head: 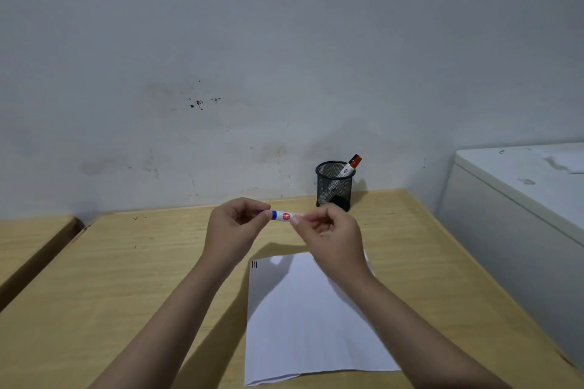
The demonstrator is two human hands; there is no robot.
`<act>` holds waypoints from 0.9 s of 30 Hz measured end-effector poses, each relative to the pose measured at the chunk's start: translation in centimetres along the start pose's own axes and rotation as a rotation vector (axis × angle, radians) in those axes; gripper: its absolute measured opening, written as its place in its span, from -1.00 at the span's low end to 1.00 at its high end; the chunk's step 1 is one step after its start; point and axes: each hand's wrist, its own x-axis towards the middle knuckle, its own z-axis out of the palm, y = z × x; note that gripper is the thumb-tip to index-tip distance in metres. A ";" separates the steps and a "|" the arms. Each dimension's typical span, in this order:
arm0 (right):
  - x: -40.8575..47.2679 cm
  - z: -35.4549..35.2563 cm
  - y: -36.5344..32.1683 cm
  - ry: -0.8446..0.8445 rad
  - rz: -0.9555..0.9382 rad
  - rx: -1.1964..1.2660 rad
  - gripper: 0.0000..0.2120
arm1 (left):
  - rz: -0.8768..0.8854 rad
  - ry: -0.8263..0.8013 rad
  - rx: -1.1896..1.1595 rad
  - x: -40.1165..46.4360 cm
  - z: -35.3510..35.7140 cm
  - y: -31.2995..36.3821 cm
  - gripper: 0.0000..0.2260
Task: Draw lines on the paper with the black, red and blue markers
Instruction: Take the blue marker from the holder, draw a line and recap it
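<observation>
Above the middle of the desk [132,278] we hold one blue marker [283,216] level between our two hands, over the far edge of the paper [303,325]. Our left hand [235,227] pinches the blue-capped end between thumb and forefinger, the other fingers curled loosely. Our right hand [331,234] pinches the white barrel at the other end in the same way. Both grips are closed on the marker; whether the cap is seated or partly off we cannot tell.

We count one sheet of paper, lying flat on the desk toward its near edge, right of centre. At the sheet's far left corner sit three short lines [254,264], stacked closely: one dark, one red, one blue.

We count one container, a black mesh pen cup [334,186], standing at the desk's far edge against the wall [284,57], right of centre. Inside it leans one red marker [350,166], its red cap sticking out above the rim toward the right. A dark shape shows low through the mesh, but we cannot tell what it is.

Beside the desk's right edge stands one white cabinet [505,215].
</observation>
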 end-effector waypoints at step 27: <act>16.8 -5.9 1.2 0.338 -0.179 -0.372 -0.73 | 0.273 -0.129 0.499 11.4 12.8 -3.8 -0.81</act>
